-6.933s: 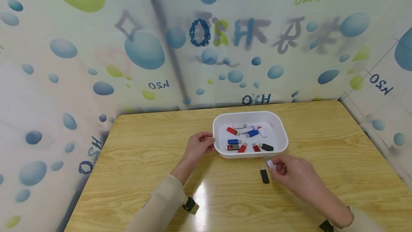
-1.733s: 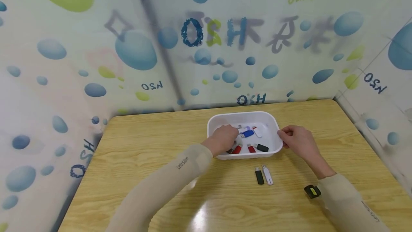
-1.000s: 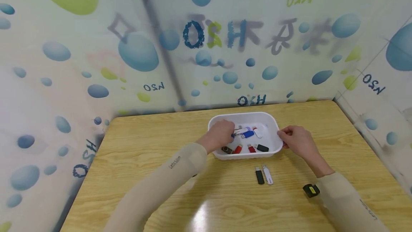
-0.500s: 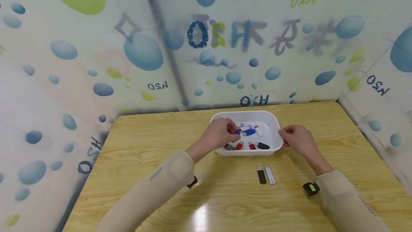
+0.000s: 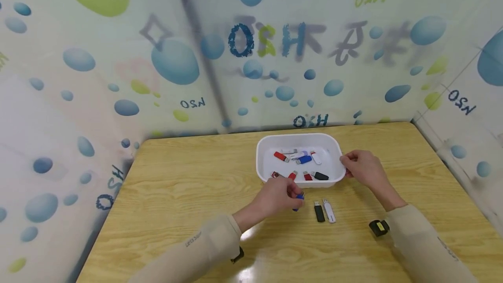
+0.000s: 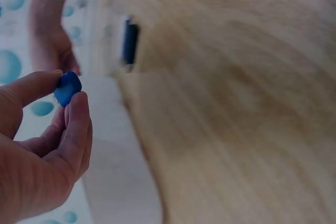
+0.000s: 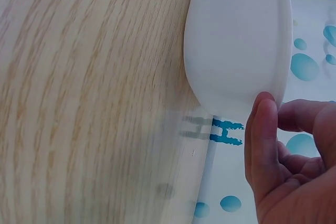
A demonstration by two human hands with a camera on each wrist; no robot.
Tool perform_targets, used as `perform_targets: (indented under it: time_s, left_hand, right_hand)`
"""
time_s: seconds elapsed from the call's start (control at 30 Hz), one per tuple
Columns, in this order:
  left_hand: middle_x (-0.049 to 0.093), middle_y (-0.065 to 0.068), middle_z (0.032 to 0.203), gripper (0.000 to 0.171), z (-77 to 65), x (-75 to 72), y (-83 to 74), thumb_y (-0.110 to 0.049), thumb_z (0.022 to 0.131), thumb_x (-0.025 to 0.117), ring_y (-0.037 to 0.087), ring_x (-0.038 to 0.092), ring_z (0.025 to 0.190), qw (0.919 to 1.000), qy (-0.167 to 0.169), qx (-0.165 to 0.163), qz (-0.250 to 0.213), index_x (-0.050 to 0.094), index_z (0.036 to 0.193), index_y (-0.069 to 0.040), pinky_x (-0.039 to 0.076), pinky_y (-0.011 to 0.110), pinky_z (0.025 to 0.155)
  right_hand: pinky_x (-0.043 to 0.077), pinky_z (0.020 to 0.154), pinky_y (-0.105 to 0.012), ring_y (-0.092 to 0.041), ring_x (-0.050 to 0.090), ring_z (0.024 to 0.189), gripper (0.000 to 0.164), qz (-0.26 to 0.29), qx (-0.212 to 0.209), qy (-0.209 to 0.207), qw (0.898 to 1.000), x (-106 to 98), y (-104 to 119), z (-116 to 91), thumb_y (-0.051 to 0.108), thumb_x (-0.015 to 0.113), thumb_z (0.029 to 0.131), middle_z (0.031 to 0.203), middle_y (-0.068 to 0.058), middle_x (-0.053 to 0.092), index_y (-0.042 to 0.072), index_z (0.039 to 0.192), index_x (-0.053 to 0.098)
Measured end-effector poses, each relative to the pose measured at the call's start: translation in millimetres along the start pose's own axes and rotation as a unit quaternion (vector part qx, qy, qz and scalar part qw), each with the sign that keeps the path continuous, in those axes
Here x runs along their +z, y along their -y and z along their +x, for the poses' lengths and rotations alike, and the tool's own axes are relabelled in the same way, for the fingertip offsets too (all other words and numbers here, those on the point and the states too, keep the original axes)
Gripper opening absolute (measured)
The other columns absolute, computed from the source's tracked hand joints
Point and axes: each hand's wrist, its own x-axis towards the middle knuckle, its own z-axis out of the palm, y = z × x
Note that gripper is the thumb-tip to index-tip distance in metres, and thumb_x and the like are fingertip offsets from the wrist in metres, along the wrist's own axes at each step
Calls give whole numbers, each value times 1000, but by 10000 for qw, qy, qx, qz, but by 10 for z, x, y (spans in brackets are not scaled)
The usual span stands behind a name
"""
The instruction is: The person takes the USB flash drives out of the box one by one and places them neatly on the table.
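Observation:
My left hand [image 5: 277, 196] pinches a blue USB stick [image 5: 298, 201] between thumb and fingers, over the table just in front of the white plastic tray [image 5: 261, 160]. The left wrist view shows the blue stick [image 6: 68, 88] end-on at the fingertips. My right hand [image 5: 364, 168] pinches the tray's right rim; in the right wrist view its thumb and fingers clasp the edge of the tray [image 7: 236, 40]. To the right of the blue stick, a black USB stick [image 5: 319, 212] and a white USB stick [image 5: 329, 211] lie side by side on the table.
Inside the tray lie several USB sticks, among them a red one [image 5: 280, 156], a blue one [image 5: 304, 160], a white one with red [image 5: 316, 157] and a black one [image 5: 320, 176]. The wooden table [image 5: 188, 174] meets a patterned wall [image 5: 220, 77] behind.
The white stick moved from the right hand to the table beside the black one. The right hand then took the tray's rim. The left hand lifted a blue stick out and brought it forward.

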Motion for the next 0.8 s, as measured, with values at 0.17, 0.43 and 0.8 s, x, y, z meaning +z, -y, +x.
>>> perform_targets:
  time_s: [0.17,0.43,0.8]
  left_hand:
    - [57,-11,68,18,-19,196,54,-25,78,78,2,51,61,9998,169,14,143,63,80,-15,44,16,54]
    - [55,-12,69,19,50,407,76,-28,79,77,2,51,62,9965,376,-136,739,61,80,-18,43,14,53]
    - [54,-8,62,23,199,472,64,-26,78,75,4,49,51,9909,259,-99,1318,56,70,-17,41,17,43]
  right_hand:
    - [55,62,-26,-23,62,74,43,-32,-22,37,10000,1,2,5,26,53,99,93,-19,63,-11,119,57]
    - [56,61,-26,-21,63,72,42,-144,-131,26,9998,-15,6,3,25,52,99,91,-18,64,-12,118,57]
    - [56,61,-26,-20,63,71,43,-135,-137,22,9998,-12,-1,0,26,52,98,91,-18,64,-12,118,57]
